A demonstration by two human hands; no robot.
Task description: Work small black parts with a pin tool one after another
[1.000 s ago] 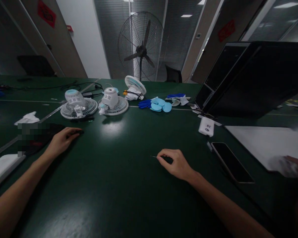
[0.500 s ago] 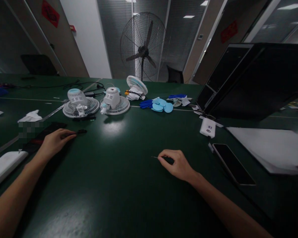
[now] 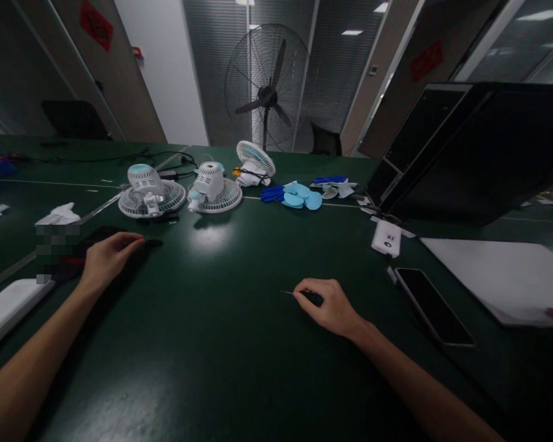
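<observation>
On the left side of the green table (image 3: 239, 368), my left hand (image 3: 108, 261) is closed in a pinch. A small dark object (image 3: 153, 243) shows just past its fingertips; its kind, and how much of it is in the fingers, are hard to make out. My right hand (image 3: 327, 304) rests on the table right of the middle, thumb and forefinger pinched together. From that pinch a thin metal rod (image 3: 286, 291) points left, the rest of it mostly hidden by the fingers.
Two white fan heads (image 3: 152, 195) (image 3: 215, 191) lie grille down, and a third (image 3: 255, 164) leans behind them. Nearby are light blue fan blades (image 3: 303, 196) and blue gloves (image 3: 273, 193). Rightward are a white power bank (image 3: 387, 238), a phone (image 3: 434, 306), paper (image 3: 502, 276) and a monitor (image 3: 483, 153).
My left hand has shifted slightly to the right, its fingertips a little higher beside the dark object. My right hand has stayed in place with the thin rod.
</observation>
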